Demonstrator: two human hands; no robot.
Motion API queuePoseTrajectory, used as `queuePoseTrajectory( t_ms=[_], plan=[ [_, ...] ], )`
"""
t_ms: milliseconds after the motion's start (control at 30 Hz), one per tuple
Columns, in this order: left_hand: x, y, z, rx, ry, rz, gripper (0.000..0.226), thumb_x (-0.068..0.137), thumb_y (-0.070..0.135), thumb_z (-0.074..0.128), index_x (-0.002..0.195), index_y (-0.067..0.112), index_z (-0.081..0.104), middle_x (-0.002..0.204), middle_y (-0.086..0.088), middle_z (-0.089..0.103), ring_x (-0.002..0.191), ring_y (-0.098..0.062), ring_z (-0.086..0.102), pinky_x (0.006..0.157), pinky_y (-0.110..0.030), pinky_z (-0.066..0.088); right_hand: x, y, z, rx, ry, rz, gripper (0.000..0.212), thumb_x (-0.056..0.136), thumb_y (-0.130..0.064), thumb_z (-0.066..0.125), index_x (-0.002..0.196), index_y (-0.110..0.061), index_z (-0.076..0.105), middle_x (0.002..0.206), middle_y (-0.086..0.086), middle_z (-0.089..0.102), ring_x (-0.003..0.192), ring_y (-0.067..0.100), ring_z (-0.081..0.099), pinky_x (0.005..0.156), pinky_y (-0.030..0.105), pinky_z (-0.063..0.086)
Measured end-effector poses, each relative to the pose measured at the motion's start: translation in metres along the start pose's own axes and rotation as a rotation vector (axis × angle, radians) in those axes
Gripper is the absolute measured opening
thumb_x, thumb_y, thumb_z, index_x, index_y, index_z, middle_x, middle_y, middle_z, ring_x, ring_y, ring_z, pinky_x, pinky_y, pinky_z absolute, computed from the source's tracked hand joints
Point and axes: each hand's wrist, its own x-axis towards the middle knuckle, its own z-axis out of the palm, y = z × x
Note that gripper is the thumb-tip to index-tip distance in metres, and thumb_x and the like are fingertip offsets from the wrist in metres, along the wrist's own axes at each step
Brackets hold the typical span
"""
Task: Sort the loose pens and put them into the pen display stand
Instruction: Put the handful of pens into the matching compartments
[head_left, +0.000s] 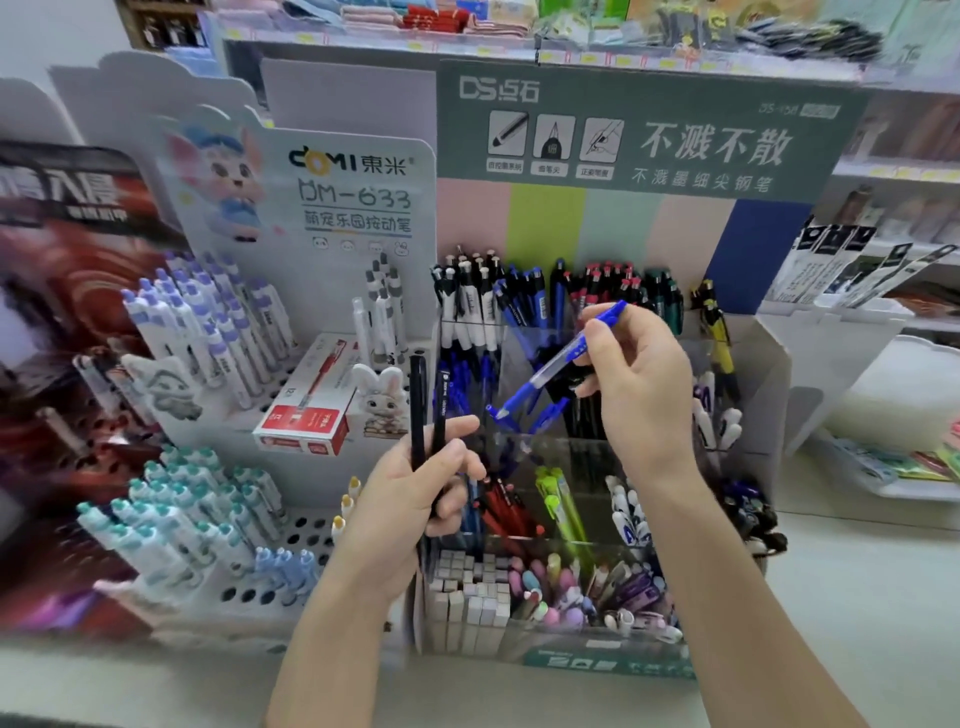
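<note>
My left hand (415, 483) grips two black pens (427, 410) upright in front of the clear tiered pen display stand (597, 452). My right hand (639, 384) pinches a blue pen (558, 361) near its clip end. The pen slants down to the left, its tip over the stand's middle tier where other blue pens stand. The stand's compartments hold white, blue, red, green, yellow and pastel pens.
A white holed stand (260, 519) at the left carries purple-capped and teal-capped pens, a red pen box (306, 410) and a rabbit figure (382, 397). Refill packs (841, 270) hang at the right. A white counter (857, 597) runs along the front and right.
</note>
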Motion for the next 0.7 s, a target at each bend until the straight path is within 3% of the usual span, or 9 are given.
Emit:
queuePoseTrajectory(
  t_ms=[167,300,367,433,500,567,700],
  plan=[
    [-0.001,0.003,-0.005,-0.003,-0.034,-0.004,0.027,0.100,0.009,0.043,0.122,0.012,0.058,0.071,-0.001,0.058,0.047,-0.007,0.037,0.040,-0.016,0.029,-0.010,0.008,0.015,-0.299,-0.051,-0.205,0.011,0.094,-0.012,0.055,0.104,-0.016,0.057,0.092,-0.001,0.060,0.079,0.007,0.056,0.073,0.024,0.049],
    [-0.001,0.006,-0.007,-0.071,-0.083,-0.024,0.030,0.097,0.019,0.045,0.122,0.008,0.057,0.069,-0.002,0.057,0.045,-0.006,0.036,0.038,-0.016,0.029,-0.020,0.018,0.030,-0.664,-0.028,-0.400,0.027,0.081,-0.010,0.072,0.106,-0.010,0.060,0.071,0.001,0.058,0.068,0.020,0.054,0.054,0.033,0.048],
    [0.000,0.008,-0.007,-0.136,-0.113,-0.040,0.042,0.090,0.032,0.046,0.121,0.005,0.056,0.069,-0.003,0.057,0.043,-0.006,0.036,0.037,-0.016,0.027,-0.025,0.026,0.036,-0.830,0.015,-0.483,0.028,0.071,-0.010,0.080,0.094,-0.008,0.065,0.059,0.002,0.052,0.061,0.022,0.050,0.046,0.033,0.046],
    [0.000,0.009,-0.009,-0.211,-0.142,-0.055,0.052,0.087,0.042,0.044,0.119,0.004,0.058,0.068,-0.005,0.057,0.042,-0.007,0.035,0.036,-0.016,0.026,-0.030,0.035,0.042,-0.984,0.021,-0.531,0.024,0.067,-0.008,0.083,0.083,-0.010,0.066,0.061,0.002,0.056,0.062,0.022,0.051,0.045,0.033,0.045],
    [0.000,0.009,-0.012,-0.262,-0.170,-0.064,0.056,0.087,0.047,0.043,0.116,0.002,0.060,0.069,-0.007,0.056,0.042,-0.007,0.035,0.036,-0.016,0.027,-0.034,0.045,0.045,-1.006,-0.019,-0.525,0.029,0.066,-0.002,0.081,0.090,-0.010,0.068,0.073,0.003,0.063,0.067,0.023,0.058,0.047,0.031,0.049],
    [0.001,0.009,-0.016,-0.282,-0.192,-0.064,0.055,0.088,0.046,0.043,0.115,0.001,0.060,0.069,-0.009,0.056,0.042,-0.008,0.036,0.036,-0.017,0.028,-0.038,0.051,0.048,-0.918,-0.094,-0.482,0.043,0.068,0.005,0.077,0.109,-0.006,0.067,0.084,0.006,0.066,0.072,0.025,0.063,0.052,0.031,0.054],
    [0.002,0.008,-0.020,-0.191,-0.217,-0.042,0.032,0.094,0.028,0.043,0.107,0.003,0.058,0.067,-0.006,0.053,0.042,-0.007,0.035,0.037,-0.018,0.028,-0.040,0.044,0.046,-0.725,-0.130,-0.341,0.054,0.085,0.008,0.059,0.135,-0.011,0.052,0.101,0.007,0.057,0.079,0.021,0.059,0.066,0.030,0.053]
  ],
)
